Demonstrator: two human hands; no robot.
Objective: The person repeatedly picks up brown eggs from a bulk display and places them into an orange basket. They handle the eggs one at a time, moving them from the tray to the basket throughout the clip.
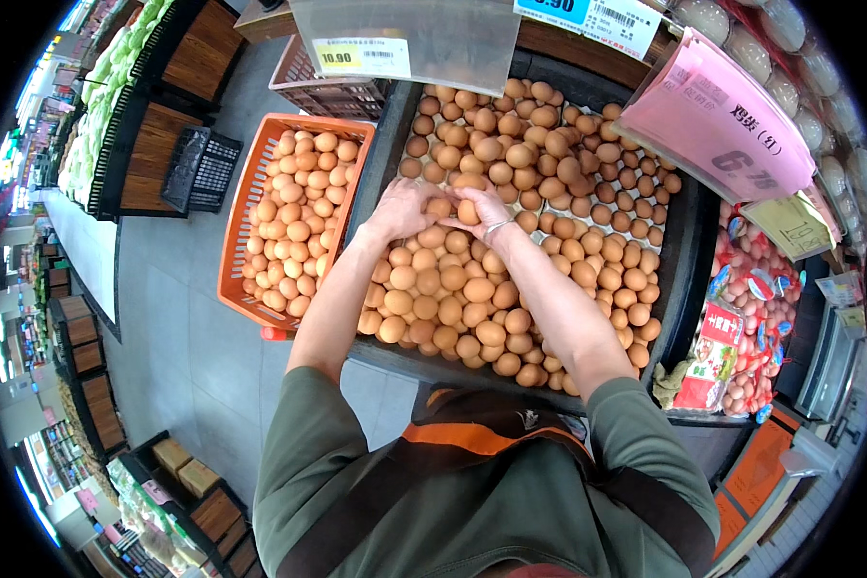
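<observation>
A black display bin (383, 166) full of brown eggs (479, 290) lies in front of me. Over its left part my two hands meet. My left hand (407, 207) curls its fingers around an egg (438, 208). Close beside it, my right hand (490, 209), with a bracelet at the wrist, has its thumb and fingers around another egg (468, 212). Further eggs lie heaped just beyond and below both hands. Pale egg trays (625, 189) show between the eggs on the bin's right side. Some fingertips are hidden.
An orange plastic basket (233, 238) of eggs stands against the bin's left side, with a brown crate (339, 97) beyond it. Price signs, one pink (722, 123), hang over the far edge. Netted eggs (758, 318) lie to the right. Vegetable shelves (144, 144) are at left.
</observation>
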